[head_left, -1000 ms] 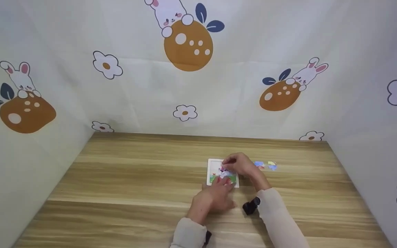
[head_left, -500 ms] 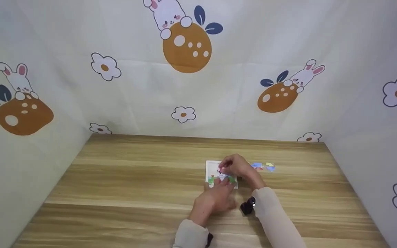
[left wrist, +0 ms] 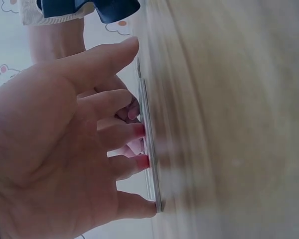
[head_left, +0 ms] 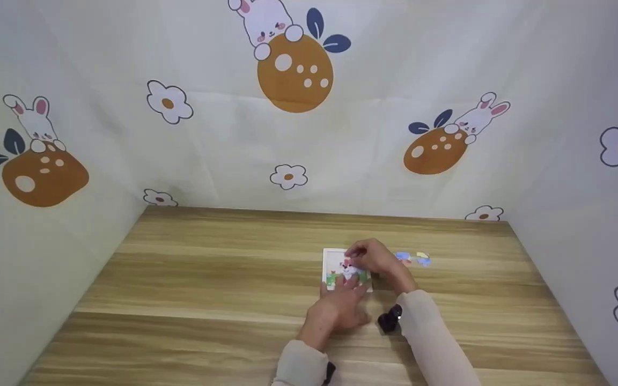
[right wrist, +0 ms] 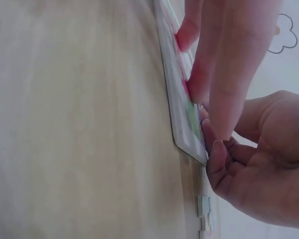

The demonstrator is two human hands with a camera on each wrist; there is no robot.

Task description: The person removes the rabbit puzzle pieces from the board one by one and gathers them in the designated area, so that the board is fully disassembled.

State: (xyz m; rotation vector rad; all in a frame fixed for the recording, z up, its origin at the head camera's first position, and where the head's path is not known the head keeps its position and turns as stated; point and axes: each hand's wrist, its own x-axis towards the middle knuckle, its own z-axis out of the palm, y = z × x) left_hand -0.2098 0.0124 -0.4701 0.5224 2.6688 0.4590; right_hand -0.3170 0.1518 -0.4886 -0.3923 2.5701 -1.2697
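Observation:
A small jigsaw puzzle in a white-rimmed tray (head_left: 324,271) lies on the wooden table, showing a cartoon animal with a pink ear and green grass. My left hand (head_left: 336,312) spreads over its near side, straight fingertips pressing on the picture; in the left wrist view the little finger rests at the tray's edge. From the right, my right hand (head_left: 376,257) reaches across the tray, thumb and fingers pinched at a puzzle piece by the pink ear, mostly hidden by the fingers. In the right wrist view its curled fingers (right wrist: 217,169) sit close against the tray's corner.
Loose blue and yellow puzzle pieces (head_left: 423,259) lie on the table right of the tray, beyond the right wrist. A patterned cloth (head_left: 223,139) with rabbits and flowers walls the table (head_left: 191,268) at the back and both sides.
Both hands stay at the tray. The right fingers shift only slightly around the piece, and the left fingers move a little over the picture. The loose pieces have not moved.

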